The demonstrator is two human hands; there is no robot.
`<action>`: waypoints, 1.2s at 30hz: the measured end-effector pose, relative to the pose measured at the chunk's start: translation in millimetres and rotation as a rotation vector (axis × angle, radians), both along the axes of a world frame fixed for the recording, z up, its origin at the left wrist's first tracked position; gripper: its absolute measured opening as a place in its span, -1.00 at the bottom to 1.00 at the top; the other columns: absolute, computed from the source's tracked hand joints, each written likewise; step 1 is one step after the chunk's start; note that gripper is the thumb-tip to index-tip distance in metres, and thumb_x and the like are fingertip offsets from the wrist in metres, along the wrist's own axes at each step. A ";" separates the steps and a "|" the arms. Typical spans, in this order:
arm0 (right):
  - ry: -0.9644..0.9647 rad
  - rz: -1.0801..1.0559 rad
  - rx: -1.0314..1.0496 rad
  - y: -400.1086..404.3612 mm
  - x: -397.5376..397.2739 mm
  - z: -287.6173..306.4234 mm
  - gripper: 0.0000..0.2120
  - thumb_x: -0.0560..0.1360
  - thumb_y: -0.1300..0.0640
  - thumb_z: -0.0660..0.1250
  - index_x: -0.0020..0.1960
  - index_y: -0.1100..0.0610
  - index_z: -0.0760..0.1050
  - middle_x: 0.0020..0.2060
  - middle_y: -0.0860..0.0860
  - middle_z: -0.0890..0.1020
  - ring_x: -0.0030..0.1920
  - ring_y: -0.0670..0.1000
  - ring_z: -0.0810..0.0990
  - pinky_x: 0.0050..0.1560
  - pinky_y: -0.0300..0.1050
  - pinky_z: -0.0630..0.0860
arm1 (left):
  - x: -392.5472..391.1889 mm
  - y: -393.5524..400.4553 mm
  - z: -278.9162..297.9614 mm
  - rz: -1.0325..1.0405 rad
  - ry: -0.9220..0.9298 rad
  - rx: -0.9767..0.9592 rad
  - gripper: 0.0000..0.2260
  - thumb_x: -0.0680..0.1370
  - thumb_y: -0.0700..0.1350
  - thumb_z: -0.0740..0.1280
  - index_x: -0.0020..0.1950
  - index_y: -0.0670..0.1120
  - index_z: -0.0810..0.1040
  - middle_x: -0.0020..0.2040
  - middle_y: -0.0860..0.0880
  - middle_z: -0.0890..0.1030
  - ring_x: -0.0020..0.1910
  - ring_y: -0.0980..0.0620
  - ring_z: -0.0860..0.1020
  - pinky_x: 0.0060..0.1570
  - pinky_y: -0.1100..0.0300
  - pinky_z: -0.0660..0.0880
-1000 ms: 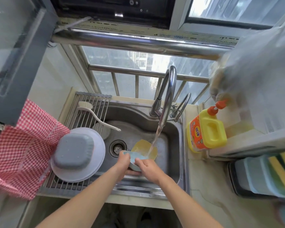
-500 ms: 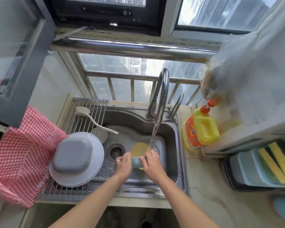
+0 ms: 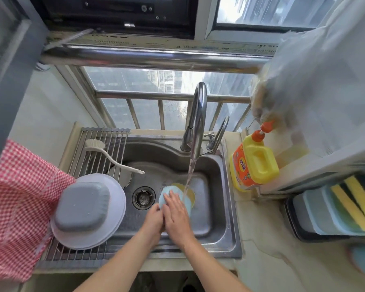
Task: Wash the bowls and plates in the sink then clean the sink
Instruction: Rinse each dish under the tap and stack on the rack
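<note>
A light blue bowl point(image 3: 170, 192) is held tilted over the steel sink point(image 3: 216, 209), under the stream from the faucet point(image 3: 198, 114). My left hand point(image 3: 154, 218) grips its near left rim. My right hand point(image 3: 176, 209) lies flat on the bowl with its fingers stretched out. A yellow dish point(image 3: 190, 193) lies on the sink floor just behind the bowl, partly hidden by it. On the drying rack point(image 3: 72, 255) at the left, a grey square bowl point(image 3: 82, 207) sits upside down on a white plate point(image 3: 114, 192).
A dish brush point(image 3: 105, 152) lies across the rack's far end. The drain point(image 3: 143, 198) is left of the bowl. A yellow detergent bottle point(image 3: 253, 163) stands right of the sink. A red checked cloth point(image 3: 15, 207) hangs at the left. Containers with sponges point(image 3: 354, 205) sit at the right.
The bowl has turned so its blue surface faces up, and my right hand has slid onto it with fingers spread. Water keeps running.
</note>
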State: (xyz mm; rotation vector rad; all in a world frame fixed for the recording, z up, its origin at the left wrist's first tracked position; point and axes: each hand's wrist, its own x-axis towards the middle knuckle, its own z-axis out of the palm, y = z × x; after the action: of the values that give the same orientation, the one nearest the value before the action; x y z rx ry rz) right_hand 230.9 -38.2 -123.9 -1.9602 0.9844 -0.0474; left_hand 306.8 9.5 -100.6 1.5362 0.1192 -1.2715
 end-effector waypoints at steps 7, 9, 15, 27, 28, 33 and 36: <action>0.108 0.015 -0.036 -27.6 3.7 -17.2 -0.25 0.55 -0.34 -0.27 0.55 -0.08 0.34 0.61 -0.13 0.17 0.64 -0.02 -0.04 0.57 -0.09 -0.14 | 2.8 7.0 1.0 -0.239 0.057 0.017 -0.84 0.66 -0.24 0.24 0.19 -0.11 0.53 0.08 -0.17 0.69 -0.11 -0.02 0.67 -0.22 0.12 0.60; 0.141 -0.027 0.014 -40.3 10.7 -22.4 -0.37 0.59 -0.20 -0.18 0.43 -0.03 0.46 0.48 -0.03 0.41 0.57 0.07 0.22 0.54 -0.06 0.02 | 6.5 10.7 -0.5 -0.298 0.048 0.007 -0.82 0.66 -0.21 0.25 0.25 -0.11 0.51 0.06 -0.14 0.68 -0.05 -0.04 0.67 -0.13 0.12 0.61; 0.235 -0.307 0.296 -56.5 6.9 -26.9 -0.53 0.66 -0.26 -0.05 0.31 -0.04 0.45 0.26 0.11 0.57 0.32 0.21 0.50 0.36 0.14 0.37 | 15.7 18.5 -5.1 -0.250 0.080 -0.021 -0.88 0.69 -0.17 0.22 0.17 -0.14 0.50 0.04 -0.12 0.65 0.00 -0.06 0.64 0.10 -0.02 0.60; 0.245 -0.175 0.091 -24.8 -11.0 -27.0 -0.56 0.71 -0.05 -0.09 0.52 -0.04 0.29 0.45 -0.01 0.46 0.42 0.07 0.43 0.36 0.04 0.39 | 13.8 -18.9 -19.1 0.302 0.106 0.119 -0.86 0.72 -0.21 0.12 0.17 -0.22 0.44 0.00 -0.22 0.62 -0.10 -0.11 0.63 -0.29 0.10 0.65; 0.262 -0.120 0.014 -19.3 -10.9 -24.0 -0.55 0.71 -0.03 -0.09 0.54 -0.04 0.29 0.49 -0.05 0.40 0.49 0.01 0.35 0.44 0.02 0.29 | 12.9 -22.0 -19.0 0.311 0.112 0.130 -0.87 0.71 -0.22 0.12 0.15 -0.21 0.44 -0.03 -0.21 0.62 -0.14 -0.10 0.62 -0.33 0.12 0.63; 0.163 -0.027 -0.001 -25.1 -0.4 -20.6 -0.29 0.56 -0.22 -0.24 0.60 -0.04 0.26 0.58 -0.12 0.27 0.61 -0.07 0.12 0.56 0.00 0.06 | 4.1 -29.7 -9.4 0.131 0.113 0.120 -0.87 0.65 -0.35 0.19 0.01 -0.17 0.48 -0.24 -0.10 0.66 -0.39 0.07 0.63 -0.43 0.23 0.55; 0.191 0.030 0.087 -48.4 5.0 -27.0 -0.39 0.64 -0.24 -0.16 0.62 -0.10 0.19 0.63 -0.13 0.13 0.64 -0.06 0.02 0.58 -0.02 -0.04 | 9.0 -23.9 -8.7 -0.024 0.167 0.095 -0.90 0.67 -0.28 0.20 0.09 -0.13 0.48 -0.21 -0.09 0.71 -0.30 -0.01 0.67 -0.25 0.08 0.62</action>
State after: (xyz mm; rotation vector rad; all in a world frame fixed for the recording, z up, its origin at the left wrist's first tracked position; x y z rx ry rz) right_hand 235.9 -86.6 -151.0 -1.9249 1.0612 0.1997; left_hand 315.8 -14.4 -109.3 1.5141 0.2726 -1.4300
